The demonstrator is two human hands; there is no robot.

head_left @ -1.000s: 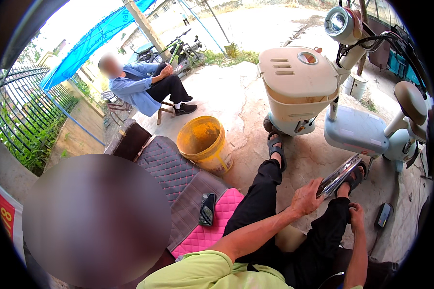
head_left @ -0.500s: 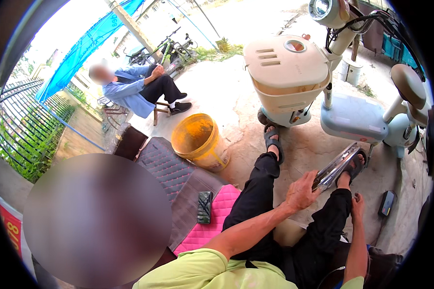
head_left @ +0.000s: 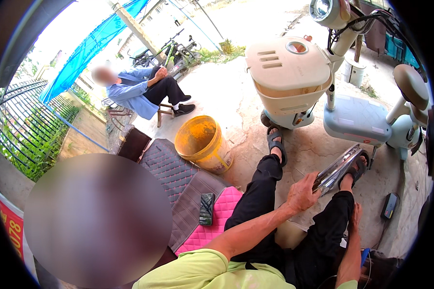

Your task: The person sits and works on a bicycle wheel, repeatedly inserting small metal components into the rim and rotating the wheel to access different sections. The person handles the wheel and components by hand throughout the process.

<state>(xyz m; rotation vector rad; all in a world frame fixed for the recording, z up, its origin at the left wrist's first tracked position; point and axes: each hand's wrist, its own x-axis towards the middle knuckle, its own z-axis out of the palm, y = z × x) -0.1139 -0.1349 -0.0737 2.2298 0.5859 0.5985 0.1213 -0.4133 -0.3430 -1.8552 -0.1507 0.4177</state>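
Note:
My left hand point(head_left: 303, 193) is closed around the near end of a shiny, rim-like metal piece point(head_left: 338, 167). This piece is seen nearly edge-on, so its exact kind cannot be told. It slants up and away to the right, its far end beside my right sandal point(head_left: 356, 171). My right hand point(head_left: 356, 219) lies along the outer side of my right lower leg, fingers stretched out, with nothing visible in it. Part of its palm side is hidden.
Ahead stands a pale electric scooter point(head_left: 354, 118) with a cream basket point(head_left: 289, 79). Left of my legs are a yellow bucket point(head_left: 202, 144), a quilted mat point(head_left: 166, 166) and a dark flat box point(head_left: 206, 209) on pink padding. A small black device point(head_left: 389, 205) lies right. A person point(head_left: 140, 91) sits far left.
My right hand has shifted from hanging beside the leg to lying along it, its fingers straighter. The left hand keeps its hold on the metal piece. The view has shifted slightly.

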